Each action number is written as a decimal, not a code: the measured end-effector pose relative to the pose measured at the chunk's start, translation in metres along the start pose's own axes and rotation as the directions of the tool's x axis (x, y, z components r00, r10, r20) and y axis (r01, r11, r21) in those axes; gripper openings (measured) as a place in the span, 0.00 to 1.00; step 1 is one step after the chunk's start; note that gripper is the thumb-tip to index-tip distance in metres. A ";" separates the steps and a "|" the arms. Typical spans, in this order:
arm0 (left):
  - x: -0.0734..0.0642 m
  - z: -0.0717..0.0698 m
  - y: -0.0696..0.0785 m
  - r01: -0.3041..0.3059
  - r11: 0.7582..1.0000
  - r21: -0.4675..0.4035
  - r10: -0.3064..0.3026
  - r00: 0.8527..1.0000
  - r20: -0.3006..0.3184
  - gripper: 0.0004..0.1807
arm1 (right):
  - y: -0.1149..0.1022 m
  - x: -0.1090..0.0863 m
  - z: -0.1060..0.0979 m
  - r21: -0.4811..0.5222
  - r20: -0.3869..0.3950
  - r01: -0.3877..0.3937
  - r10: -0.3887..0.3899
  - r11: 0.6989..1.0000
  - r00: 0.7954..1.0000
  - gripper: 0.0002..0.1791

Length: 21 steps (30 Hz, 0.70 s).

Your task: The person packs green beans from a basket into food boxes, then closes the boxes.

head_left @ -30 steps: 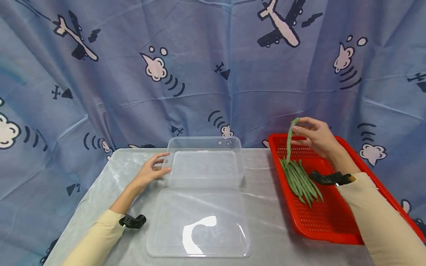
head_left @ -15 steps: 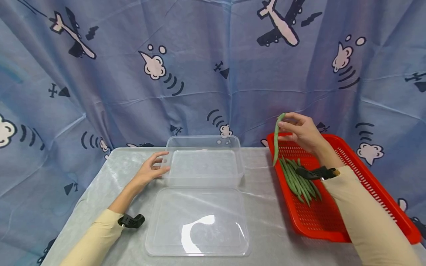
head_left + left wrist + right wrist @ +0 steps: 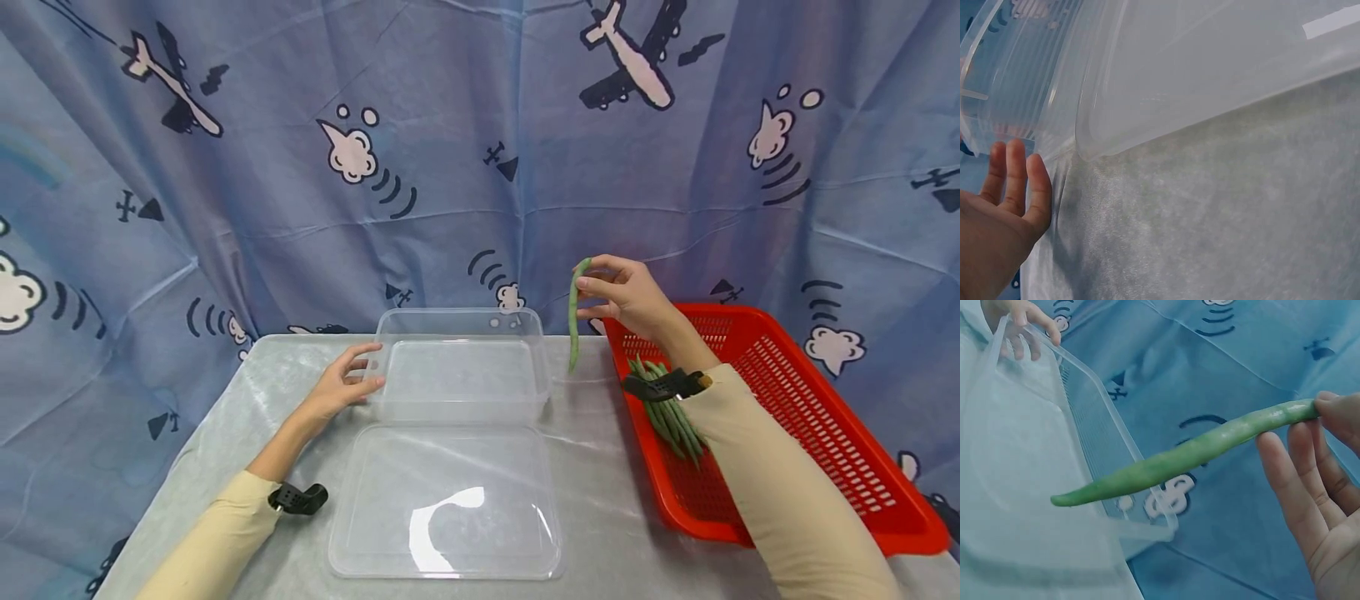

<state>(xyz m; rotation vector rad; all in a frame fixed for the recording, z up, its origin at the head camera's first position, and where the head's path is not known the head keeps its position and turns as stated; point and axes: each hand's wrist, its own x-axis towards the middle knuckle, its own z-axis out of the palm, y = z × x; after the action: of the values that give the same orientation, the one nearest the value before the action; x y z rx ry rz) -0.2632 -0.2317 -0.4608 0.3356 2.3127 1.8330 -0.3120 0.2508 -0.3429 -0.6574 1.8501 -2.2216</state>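
Note:
A single green bean (image 3: pixel 573 317) hangs from my right hand (image 3: pixel 626 292), pinched near its upper end between thumb and fingertips. The right wrist view shows that bean (image 3: pixel 1185 456) slanting across, its free end near the clear box. My left hand (image 3: pixel 341 387) rests at the left side of the clear plastic box (image 3: pixel 461 408), thumb and index finger at its edge. In the left wrist view the left hand (image 3: pixel 1010 206) has its fingers fairly straight beside the box wall. A bunch of green beans (image 3: pixel 675 425) lies in the red basket (image 3: pixel 757 325), partly hidden by my right wrist.
In front of the box lies a clear plastic lid (image 3: pixel 480 533), flat on the pale-covered table (image 3: pixel 600 517). Behind the table hangs a blue curtain (image 3: pixel 435 150) with printed planes. The red basket's rim stands up at the right.
My right hand has lifted the green bean off the bunch and carried it left, out over the basket's left rim towards the box. My left hand has stayed by the box.

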 end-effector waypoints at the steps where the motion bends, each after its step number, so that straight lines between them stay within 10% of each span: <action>1: 0.000 0.000 0.000 0.001 1.000 -0.001 -0.001 1.000 0.000 0.36 | 0.001 0.002 0.004 -0.006 0.000 -0.005 0.005 1.000 1.000 0.09; 21: 0.001 -0.001 -0.001 0.023 1.000 0.013 -0.023 1.000 0.002 0.36 | 0.028 0.046 0.049 -0.021 -0.009 -0.052 0.051 0.998 0.999 0.07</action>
<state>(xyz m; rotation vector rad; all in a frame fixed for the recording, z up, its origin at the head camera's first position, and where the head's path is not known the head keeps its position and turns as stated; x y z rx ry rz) -0.2642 -0.2322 -0.4619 0.3118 2.3182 1.8064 -0.3355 0.1826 -0.3531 -0.5980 1.8752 -2.1791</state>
